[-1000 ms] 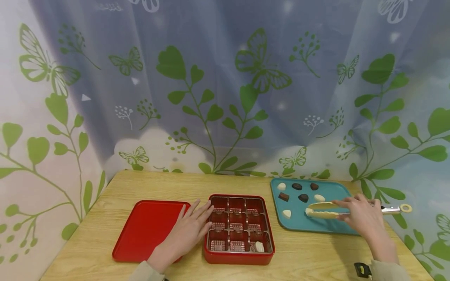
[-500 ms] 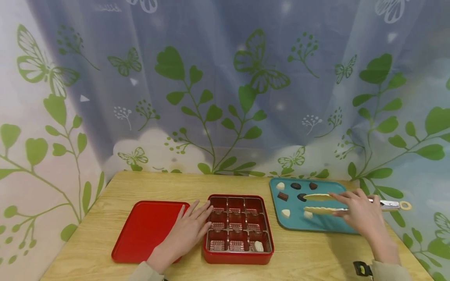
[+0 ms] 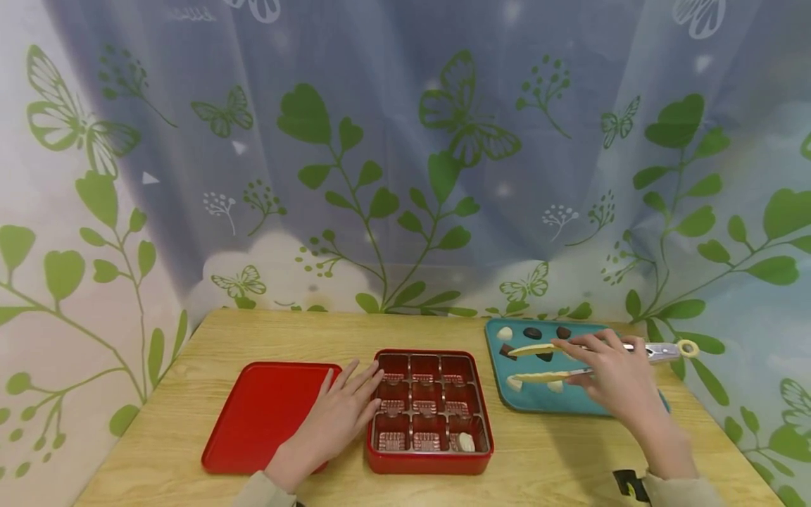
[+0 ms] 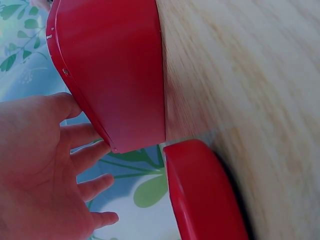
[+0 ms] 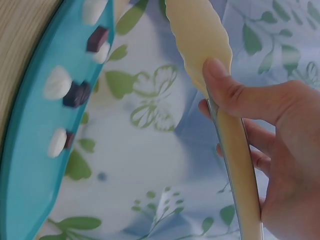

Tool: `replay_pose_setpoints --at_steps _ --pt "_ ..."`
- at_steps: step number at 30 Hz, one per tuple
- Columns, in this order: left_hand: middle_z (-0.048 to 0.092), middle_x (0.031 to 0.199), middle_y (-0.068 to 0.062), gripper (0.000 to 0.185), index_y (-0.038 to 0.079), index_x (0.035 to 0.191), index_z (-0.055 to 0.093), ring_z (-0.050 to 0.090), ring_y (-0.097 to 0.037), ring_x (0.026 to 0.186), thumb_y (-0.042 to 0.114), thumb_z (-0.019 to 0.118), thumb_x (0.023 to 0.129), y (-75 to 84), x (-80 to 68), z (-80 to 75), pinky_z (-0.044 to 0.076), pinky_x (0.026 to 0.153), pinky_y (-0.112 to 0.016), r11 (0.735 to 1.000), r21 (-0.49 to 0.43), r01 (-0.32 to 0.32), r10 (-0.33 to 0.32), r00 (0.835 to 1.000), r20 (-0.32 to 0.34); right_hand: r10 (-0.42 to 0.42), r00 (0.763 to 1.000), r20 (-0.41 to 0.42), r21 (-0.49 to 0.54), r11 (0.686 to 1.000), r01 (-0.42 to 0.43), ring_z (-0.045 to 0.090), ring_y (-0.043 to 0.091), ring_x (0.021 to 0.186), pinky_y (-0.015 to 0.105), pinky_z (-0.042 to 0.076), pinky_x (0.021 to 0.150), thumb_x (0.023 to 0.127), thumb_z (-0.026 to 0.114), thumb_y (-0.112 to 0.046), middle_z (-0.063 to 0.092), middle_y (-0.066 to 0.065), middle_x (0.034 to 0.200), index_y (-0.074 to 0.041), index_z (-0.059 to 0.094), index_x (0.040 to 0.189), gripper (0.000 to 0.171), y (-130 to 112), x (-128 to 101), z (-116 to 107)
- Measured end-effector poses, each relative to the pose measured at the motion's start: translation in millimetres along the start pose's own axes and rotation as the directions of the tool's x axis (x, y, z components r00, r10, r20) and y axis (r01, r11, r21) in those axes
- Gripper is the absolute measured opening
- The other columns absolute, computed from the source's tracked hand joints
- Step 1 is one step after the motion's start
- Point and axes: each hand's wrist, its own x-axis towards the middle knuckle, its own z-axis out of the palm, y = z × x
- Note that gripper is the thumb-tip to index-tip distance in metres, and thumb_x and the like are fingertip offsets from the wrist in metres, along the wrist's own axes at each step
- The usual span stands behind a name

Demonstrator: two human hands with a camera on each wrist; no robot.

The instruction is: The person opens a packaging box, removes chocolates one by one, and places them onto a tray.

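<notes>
Since the earlier frame our right hand [image 3: 611,380] lifted the tongs [image 3: 551,362], gripped, blades apart, pointing left over the teal tray [image 3: 570,405]; chocolates [image 3: 533,333] lie beneath. Left hand [image 3: 336,415] flat, holding nothing, against the red box [image 3: 431,461].

Cream-tipped tongs [image 3: 546,362], blades apart, level above white and dark chocolates [image 3: 532,333], teal tray [image 3: 535,403]

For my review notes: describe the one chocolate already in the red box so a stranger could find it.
Find the red box mid-table, beside the left hand. The white chocolate sits in its near-right compartment. It is the only piece there; the other compartments hold none.
</notes>
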Motion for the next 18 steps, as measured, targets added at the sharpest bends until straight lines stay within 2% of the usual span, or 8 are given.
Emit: replay_pose_setpoints --at_steps 5,10,13,18 --pt "0.046 0.156 -0.009 0.048 0.007 0.148 0.053 0.031 -0.041 0.148 0.028 0.055 0.105 0.5 0.8 -1.6 0.021 0.115 -0.071 1.000 -0.002 0.005 -0.005 1.000 0.003 -0.080 0.995 -0.064 0.017 0.997 0.081 0.059 0.030 0.103 0.062 0.040 0.085 0.063 0.092 -0.030 0.072 0.001 0.114 -0.024 0.073 0.126 0.066 -19.4 6.0 -3.7" --pt "0.046 0.157 -0.009 0.048 0.006 0.148 0.053 0.030 -0.041 0.148 0.028 0.055 0.105 0.3 0.7 -1.2 0.020 0.115 -0.071 1.000 -0.009 0.006 -0.006 1.000 0.008 -0.193 0.975 -0.109 0.053 0.979 0.199 0.060 0.030 0.105 0.061 0.041 0.087 0.061 0.095 -0.021 0.070 -0.002 0.113 -0.025 0.072 0.128 0.072 -42.7 13.1 -7.0" --pt "0.045 0.157 -0.009 0.048 0.007 0.148 0.053 0.030 -0.041 0.149 0.028 0.055 0.105 -0.1 0.3 -0.5 0.020 0.115 -0.071 1.000 -0.011 0.008 -0.008 1.000 0.009 -0.272 0.956 -0.113 0.053 0.959 0.280 0.059 0.028 0.107 0.062 0.042 0.091 0.060 0.096 -0.015 0.069 -0.004 0.112 -0.025 0.072 0.127 0.072 -54.2 17.6 -9.5" --pt "0.046 0.157 -0.008 0.048 0.007 0.148 0.053 0.031 -0.042 0.148 0.029 0.055 0.105 -0.3 0.4 0.3 0.021 0.115 -0.071 1.000 -0.004 0.005 -0.005 1.000 0.006 -0.402 0.911 -0.094 -0.007 0.915 0.404 0.061 0.026 0.107 0.056 0.044 0.091 0.054 0.098 -0.017 0.071 -0.004 0.112 -0.027 0.074 0.124 0.075 -65.8 25.3 -16.6"
